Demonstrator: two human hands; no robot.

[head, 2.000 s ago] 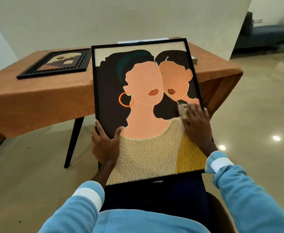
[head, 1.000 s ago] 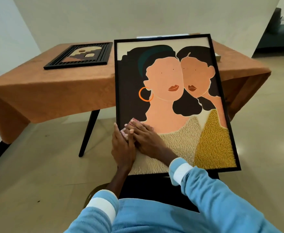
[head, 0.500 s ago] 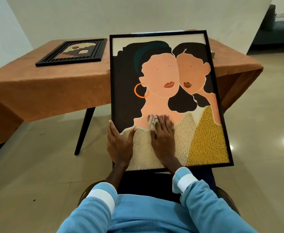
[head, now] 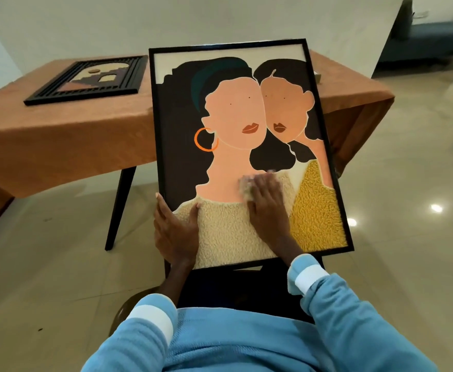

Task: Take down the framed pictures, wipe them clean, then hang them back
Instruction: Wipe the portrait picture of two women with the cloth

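A large black-framed picture [head: 233, 116] of two faces stands tilted on my lap, its top leaning away from me. My left hand [head: 175, 232] grips its lower left edge, thumb spread on the front. My right hand [head: 268, 208] lies flat on the glass in the lower middle and presses a small white cloth [head: 245, 186] under its fingers; the cloth peeks out to the left of them. A second, smaller black-framed picture [head: 91, 80] lies flat on the table behind, at the left.
A table with an orange-brown cloth [head: 59, 135] and dark slanted legs [head: 119, 208] stands just beyond the picture. A white wall rises behind it. A dark blue sofa [head: 434, 36] is at the far right. Glossy tiled floor [head: 408, 183] surrounds me.
My right hand with the cloth has swept from the right side to the left beside my left hand, then back toward the middle. My left hand kept its hold on the lower left edge.
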